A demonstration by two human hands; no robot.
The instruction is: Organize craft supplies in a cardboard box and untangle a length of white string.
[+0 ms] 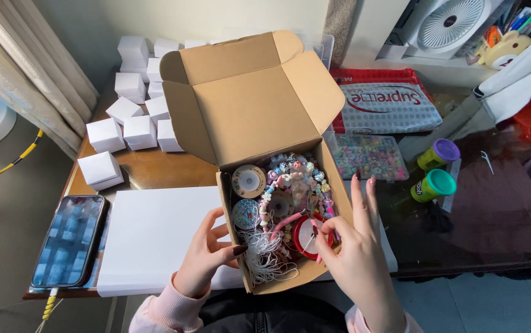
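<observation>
Hands [207, 256] on cardboard box [259, 142] (glossy beads [296, 182])

Brown wooden table [154, 169], glossy top. Open cardboard box [265, 111] stands on it near front edge, lid flaps up. Large white sheet [154, 237] lies left of box, touching it. Dark smartphone [70, 240] at front left corner, screen up, beside sheet. Cluster of small white boxes [132, 108] toward back left. Clear bead organiser [370, 157] right of box; two small putty tubs [436, 169] on dark glass surface [493, 228] beyond it.
</observation>
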